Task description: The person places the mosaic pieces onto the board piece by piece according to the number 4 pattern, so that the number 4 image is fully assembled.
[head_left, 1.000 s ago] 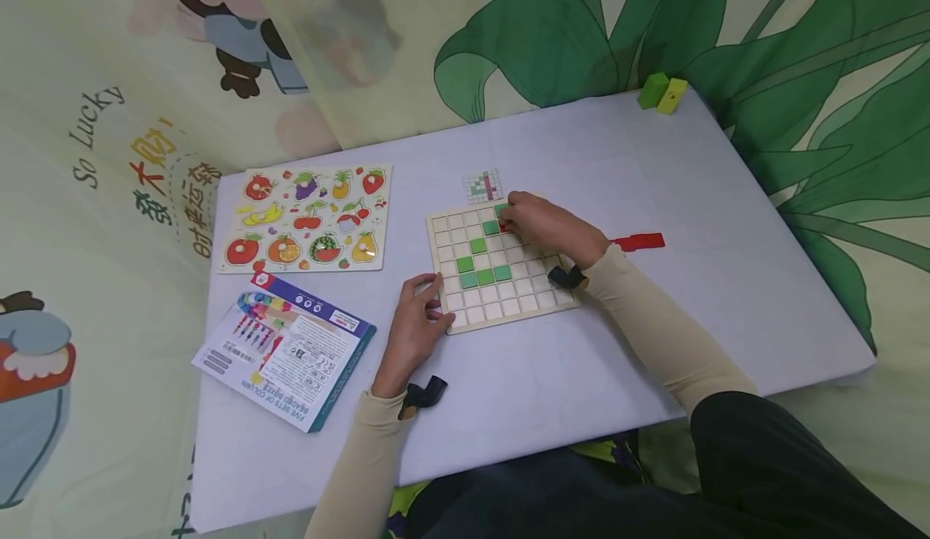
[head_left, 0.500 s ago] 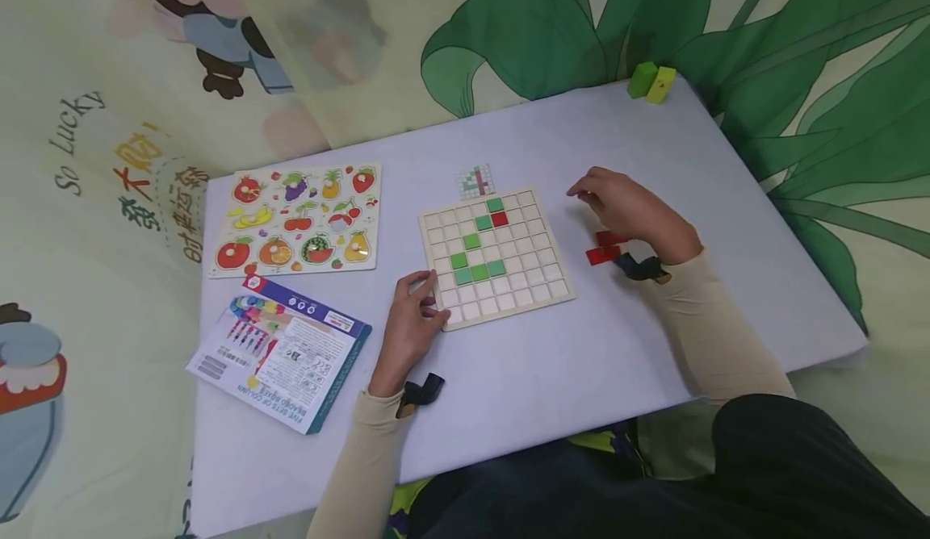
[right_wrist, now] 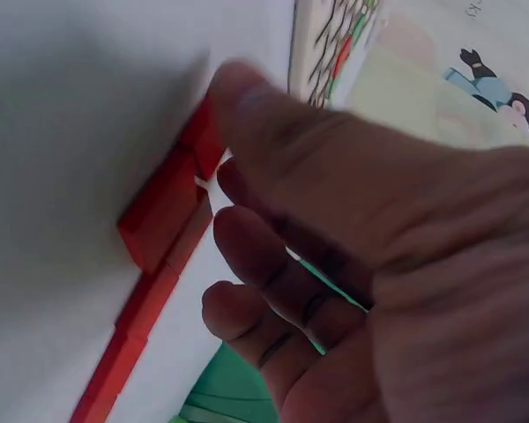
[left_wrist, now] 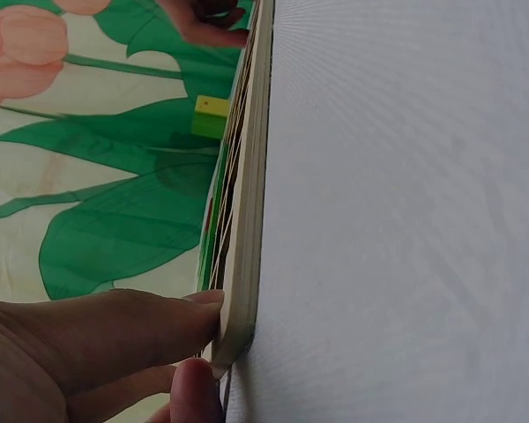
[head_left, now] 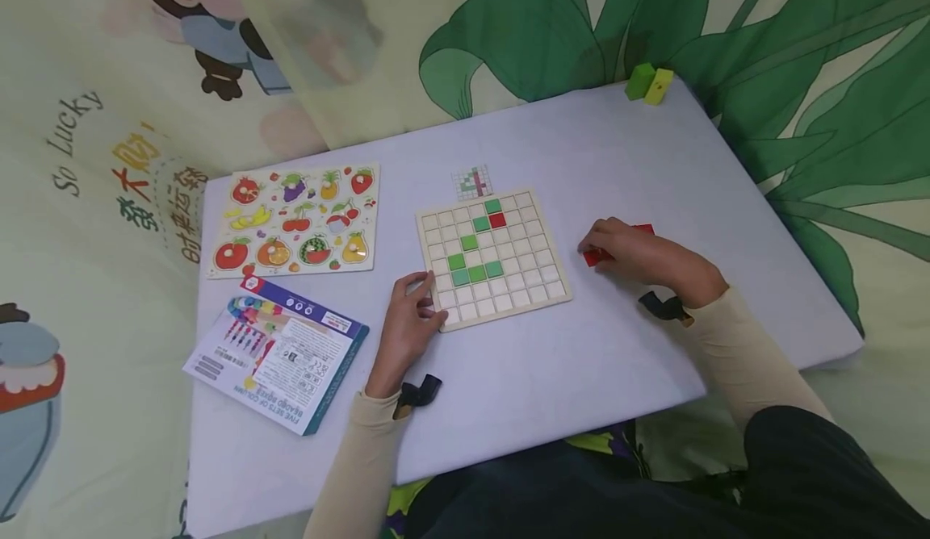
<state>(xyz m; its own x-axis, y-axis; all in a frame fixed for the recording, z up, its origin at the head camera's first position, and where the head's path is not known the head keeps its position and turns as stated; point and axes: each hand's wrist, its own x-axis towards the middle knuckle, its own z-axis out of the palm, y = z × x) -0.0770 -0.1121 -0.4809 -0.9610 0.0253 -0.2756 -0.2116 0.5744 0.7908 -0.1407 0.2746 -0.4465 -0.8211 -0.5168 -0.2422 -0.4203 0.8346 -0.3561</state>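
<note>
My left hand (head_left: 407, 331) holds the near left corner of a wooden grid board (head_left: 501, 305), its thumb and fingers against the edges; the left wrist view shows the thumb (left_wrist: 150, 330) at that corner. Several green tiles (head_left: 476, 273) and one red tile (head_left: 497, 220) sit in the board's squares. Right of the board, my right hand (head_left: 650, 258) is low over loose red tiles (head_left: 597, 257), partly covering them. In the right wrist view the blurred thumb (right_wrist: 273, 119) reaches the end tile of the red row (right_wrist: 163, 211), other fingers loosely bent. A firm pinch is not visible.
A small pattern card (head_left: 472, 182) lies behind the board. To the left are a fruit puzzle board (head_left: 320, 200) and a flat printed box (head_left: 291, 353). Green and yellow blocks (head_left: 649, 85) stand at the table's far right corner. Printed cloth hangs behind.
My right hand has left the board, where a red tile now shows, and moved right and down onto the loose red tiles. The left hand stays at the board's corner.
</note>
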